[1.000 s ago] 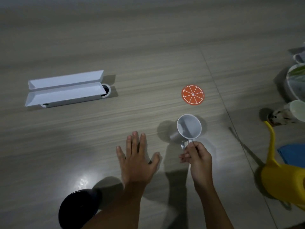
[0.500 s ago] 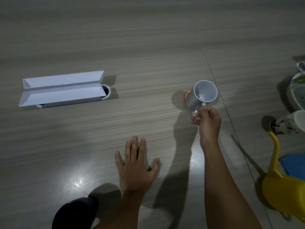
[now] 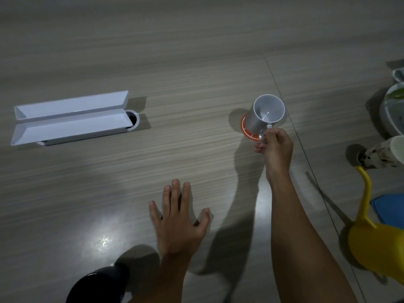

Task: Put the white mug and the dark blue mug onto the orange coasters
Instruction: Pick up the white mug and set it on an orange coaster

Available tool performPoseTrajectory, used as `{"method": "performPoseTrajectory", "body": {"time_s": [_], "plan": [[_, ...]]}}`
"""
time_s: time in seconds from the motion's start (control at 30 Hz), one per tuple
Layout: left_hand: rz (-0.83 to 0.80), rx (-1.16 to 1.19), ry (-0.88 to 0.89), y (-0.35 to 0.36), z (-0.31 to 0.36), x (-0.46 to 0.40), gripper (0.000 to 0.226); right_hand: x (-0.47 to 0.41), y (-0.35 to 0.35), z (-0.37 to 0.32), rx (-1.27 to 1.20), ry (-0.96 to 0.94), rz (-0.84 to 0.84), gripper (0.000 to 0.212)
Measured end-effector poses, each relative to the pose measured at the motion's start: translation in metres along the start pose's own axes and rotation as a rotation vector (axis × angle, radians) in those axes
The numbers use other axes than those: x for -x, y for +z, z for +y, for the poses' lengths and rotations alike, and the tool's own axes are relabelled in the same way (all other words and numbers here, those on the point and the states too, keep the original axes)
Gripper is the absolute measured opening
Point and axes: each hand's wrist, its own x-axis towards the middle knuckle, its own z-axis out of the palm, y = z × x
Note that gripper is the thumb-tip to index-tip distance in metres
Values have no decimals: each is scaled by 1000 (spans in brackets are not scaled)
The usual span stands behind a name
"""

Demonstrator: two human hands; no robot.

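1. the right hand (image 3: 276, 147) pinches the handle of the white mug (image 3: 263, 115), holding it over the orange coaster (image 3: 248, 131), apparently to seat it there; contact cannot be told.
2. the mug is plain, empty, mouth tilted toward the camera.
3. the left hand (image 3: 179, 224) lies spread flat on the worktop (image 3: 175, 62), well nearer than the coaster.
4. the blue mug (image 3: 98, 287) waits nearer still, left of the coaster.

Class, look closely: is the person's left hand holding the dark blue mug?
No. The left hand lies flat and open on the wooden surface, while the dark blue mug stands untouched near the bottom edge.
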Motion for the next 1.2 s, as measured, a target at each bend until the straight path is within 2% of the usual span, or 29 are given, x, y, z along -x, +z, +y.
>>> {"method": "performPoseTrajectory", "body": {"time_s": [0.77,1.2], "plan": [[32,-1,4,3,-2,0,86,0,-4,2,6,-2,18,29],[-7,-6,4,0,0,0,84,0,-4,1,31,-23,18,29]]}}
